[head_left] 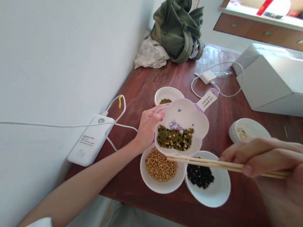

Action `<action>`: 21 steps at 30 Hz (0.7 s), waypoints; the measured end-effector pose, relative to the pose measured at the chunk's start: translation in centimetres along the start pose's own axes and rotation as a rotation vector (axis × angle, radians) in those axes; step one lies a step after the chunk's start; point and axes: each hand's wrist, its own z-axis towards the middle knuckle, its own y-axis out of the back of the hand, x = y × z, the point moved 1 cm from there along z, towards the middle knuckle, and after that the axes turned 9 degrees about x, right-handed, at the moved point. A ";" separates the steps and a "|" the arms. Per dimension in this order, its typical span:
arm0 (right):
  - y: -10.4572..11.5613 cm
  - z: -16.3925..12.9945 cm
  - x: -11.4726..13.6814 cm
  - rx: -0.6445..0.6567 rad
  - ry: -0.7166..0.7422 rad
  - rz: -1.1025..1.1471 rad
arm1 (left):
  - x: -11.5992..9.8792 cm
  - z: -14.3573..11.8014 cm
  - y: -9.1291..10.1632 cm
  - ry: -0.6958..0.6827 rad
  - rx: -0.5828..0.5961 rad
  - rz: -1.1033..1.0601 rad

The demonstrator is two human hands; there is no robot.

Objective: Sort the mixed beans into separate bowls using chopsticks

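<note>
Landmark = flower-shaped dish (184, 116), held tilted near bench (157, 82) centre.

Bench: dark red wood, runs along white wall (53, 47) on the dish's left. Far behind the dish, in the corner, green bag (180, 25) slumps on a pale cloth (150, 54). Right of and behind the dish, big white box (277, 83). Left of the dish, against the wall, white power bank (89, 145) w/ cables.

Dish itself: white w/ lilac rim and a tagged handle pointing away; mixed beans (175, 138) (green, yellow, black) piled at its low near edge. Left hand (147, 127) grips the dish's left rim, thumb over the edge, lifting it above the bowls.

Right of the dish, right hand (267, 156) is clenched on chopsticks (216, 164); the sticks lie roughly level, tips reaching just under the dish's near edge, close to the bean pile; contact w/ beans can't be told.

Directly below the dish: bowl of yellow beans (160, 171) and, beside it to the right, bowl of black beans (208, 179), rims touching. Chopsticks cross above the black-bean bowl. Behind the dish, small bowl w/ green beans (168, 95), partly hidden by the dish. Right of the dish, another white bowl (249, 130), partly behind the right hand. Charger (208, 77) w/ looped cable lies behind the dish.
</note>
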 end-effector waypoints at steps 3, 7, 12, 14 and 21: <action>0.6 0.3 -0.4 -0.165 -0.022 -0.053 | 0.0 0.0 0.0 -0.007 0.002 -0.012; 0.5 0.6 -1.1 -0.141 -0.035 -0.100 | 0.1 0.0 0.0 -0.018 0.030 -0.050; 0.2 0.7 -1.1 -0.096 -0.030 -0.105 | 0.0 -0.1 0.0 -0.015 0.018 -0.043; 0.3 0.7 -1.1 -0.082 -0.012 -0.097 | 0.0 -0.1 0.0 -0.013 0.012 -0.028; 0.4 1.0 -1.3 -0.003 -0.046 -0.130 | -0.1 0.0 -0.2 0.002 0.008 -0.029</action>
